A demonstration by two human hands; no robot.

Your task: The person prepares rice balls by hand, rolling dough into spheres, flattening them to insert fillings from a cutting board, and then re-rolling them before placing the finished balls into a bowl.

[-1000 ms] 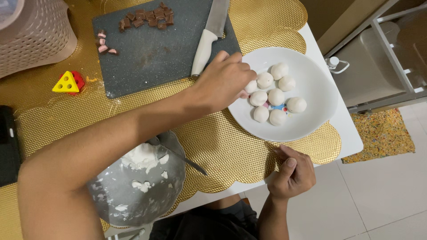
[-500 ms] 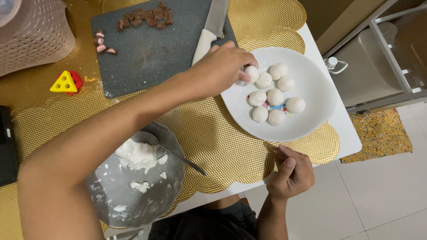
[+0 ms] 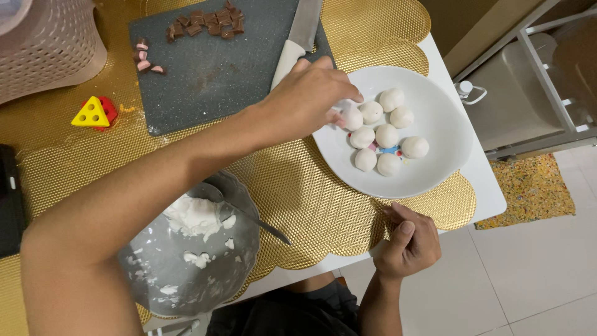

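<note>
Gold placemats (image 3: 298,199) cover your table. On the white plate (image 3: 438,112) at the right, your left hand (image 3: 308,99) pinches a dough ball (image 3: 352,118) at the near-left of the cluster (image 3: 385,137). Squeeze hard and it could flatten, or nudge its close neighbours together. Your right hand (image 3: 407,242) rests loosely curled, holding nothing, on the table's edge. A knife (image 3: 295,40) lies on the dark board (image 3: 211,68) just behind your knuckles; lifting carelessly could catch it. A bowl (image 3: 189,249) sits under your forearm.
</note>
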